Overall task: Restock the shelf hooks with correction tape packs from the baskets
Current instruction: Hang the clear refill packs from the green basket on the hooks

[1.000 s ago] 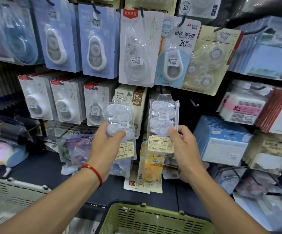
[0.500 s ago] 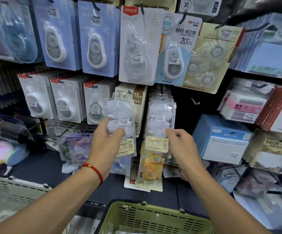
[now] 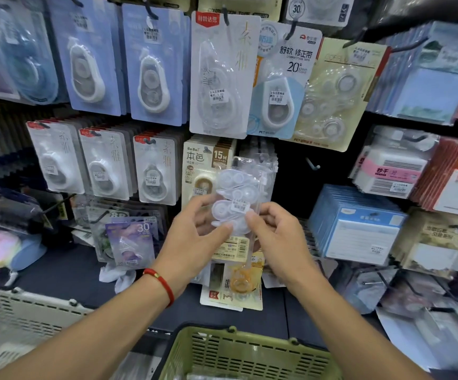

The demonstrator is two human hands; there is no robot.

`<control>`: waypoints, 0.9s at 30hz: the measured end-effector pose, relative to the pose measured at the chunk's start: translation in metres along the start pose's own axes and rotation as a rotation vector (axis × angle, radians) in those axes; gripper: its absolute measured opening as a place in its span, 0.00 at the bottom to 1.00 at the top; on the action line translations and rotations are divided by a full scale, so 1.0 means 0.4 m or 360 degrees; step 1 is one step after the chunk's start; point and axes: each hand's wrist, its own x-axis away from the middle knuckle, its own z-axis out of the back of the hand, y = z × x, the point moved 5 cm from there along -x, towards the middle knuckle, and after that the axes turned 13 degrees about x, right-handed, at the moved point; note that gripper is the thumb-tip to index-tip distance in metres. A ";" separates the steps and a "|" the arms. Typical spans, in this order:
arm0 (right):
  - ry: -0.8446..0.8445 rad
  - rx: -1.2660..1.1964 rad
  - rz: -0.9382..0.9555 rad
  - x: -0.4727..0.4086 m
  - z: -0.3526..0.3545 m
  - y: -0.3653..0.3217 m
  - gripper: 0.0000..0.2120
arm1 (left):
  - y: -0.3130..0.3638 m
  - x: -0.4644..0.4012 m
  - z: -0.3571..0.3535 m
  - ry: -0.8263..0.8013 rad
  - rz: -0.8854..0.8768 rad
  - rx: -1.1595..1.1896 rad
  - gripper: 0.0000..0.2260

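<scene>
Both hands, the left hand (image 3: 195, 239) and right hand (image 3: 279, 242), pinch a clear correction tape pack (image 3: 238, 198) before the "15M" card (image 3: 208, 165), under the "20" pack (image 3: 282, 78); green basket (image 3: 249, 352) sits below

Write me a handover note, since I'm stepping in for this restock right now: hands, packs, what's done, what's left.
Left hand and right hand both pinch one clear correction tape pack, held in front of its row of matching hung packs.
Green basket sits below, white basket at left.
Done: pack brought up to the row.
Left: slip it onto the hook, then fetch more.
</scene>
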 end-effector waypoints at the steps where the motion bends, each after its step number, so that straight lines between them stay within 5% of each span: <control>1: 0.0052 -0.0023 -0.0016 -0.001 0.006 0.002 0.06 | 0.000 0.000 0.000 -0.0004 -0.0007 -0.0035 0.21; 16: 0.0322 -0.0107 -0.0150 -0.020 0.052 0.029 0.11 | -0.012 0.002 -0.016 -0.0091 0.0065 0.0022 0.21; 19: 0.0349 0.0298 -0.0123 -0.023 0.063 0.045 0.06 | -0.026 -0.007 -0.003 -0.0067 0.0031 -0.0436 0.23; 22: 0.0295 0.0930 -0.0040 -0.007 0.054 0.065 0.22 | -0.012 -0.020 0.019 -0.0021 -0.0210 -0.0909 0.26; 27: 0.0070 0.1489 0.0566 -0.013 -0.006 0.034 0.26 | 0.012 -0.050 0.028 -0.0029 -0.0630 -0.1334 0.29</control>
